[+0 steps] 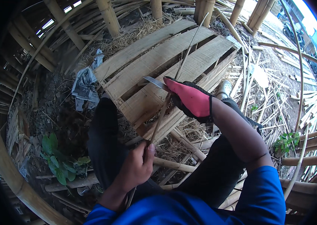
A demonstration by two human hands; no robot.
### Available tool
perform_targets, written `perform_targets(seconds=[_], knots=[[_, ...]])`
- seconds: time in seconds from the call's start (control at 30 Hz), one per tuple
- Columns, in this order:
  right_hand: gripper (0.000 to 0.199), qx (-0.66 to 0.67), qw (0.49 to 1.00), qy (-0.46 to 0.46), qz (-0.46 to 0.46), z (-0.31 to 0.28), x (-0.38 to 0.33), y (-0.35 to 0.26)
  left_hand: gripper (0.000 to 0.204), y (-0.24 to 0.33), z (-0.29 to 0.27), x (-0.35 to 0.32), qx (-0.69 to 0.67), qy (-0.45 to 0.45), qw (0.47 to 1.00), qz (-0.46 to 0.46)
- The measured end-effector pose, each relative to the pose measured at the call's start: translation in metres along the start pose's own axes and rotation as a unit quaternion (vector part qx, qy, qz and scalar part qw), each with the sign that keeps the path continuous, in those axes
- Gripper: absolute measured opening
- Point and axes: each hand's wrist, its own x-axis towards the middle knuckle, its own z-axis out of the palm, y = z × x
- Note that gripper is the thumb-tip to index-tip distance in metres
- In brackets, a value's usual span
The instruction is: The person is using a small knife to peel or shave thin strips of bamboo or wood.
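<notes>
A long, thin bamboo strip (160, 122) slants from near my body up across a slatted wooden crate (139, 77). Bare and closed, my left hand (136, 167) grips the strip near its lower part, thumb on top. My right hand (190, 97), in a pink and black glove, is closed round a knife (154, 82). The blade points left over the crate's slats, and the handle is hidden in the glove. The strip passes by the gloved fingers at the blade; whether they also pinch it I cannot tell. Beyond the glove it narrows toward the crate's far edge.
Crumpled newspaper (85, 88) lies left of the crate. Bamboo posts (108, 17) stand behind it. A green plant (55, 159) grows at the left. Cut bamboo pieces (314, 108) pile up at the right. My knees flank the crate's near side.
</notes>
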Motion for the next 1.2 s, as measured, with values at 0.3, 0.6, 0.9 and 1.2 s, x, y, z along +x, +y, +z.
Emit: perform_targets(seconds=[0.3, 0.6, 0.9, 1.2], knots=[[0.036, 0.137, 0.977, -0.152, 0.055, 0.0, -0.004, -0.003, 0.033, -0.016, 0.003, 0.006, -0.027, -0.022, 0.999, 0.014], [0.037, -0.146, 0.81, 0.287, -0.489, -0.029, -0.026, -0.009, 0.031, -0.022, -0.012, 0.009, -0.215, -0.021, 0.975, -0.053], [0.097, -0.315, 0.837, 0.416, -0.166, -0.093, -0.016, -0.037, 0.031, -0.009, -0.021, 0.011, -0.358, -0.006, 0.927, -0.108], [0.05, -0.453, 0.799, 0.337, -0.209, -0.071, -0.011, -0.037, 0.036, -0.011, -0.031, 0.016, -0.341, 0.008, 0.935, -0.101]])
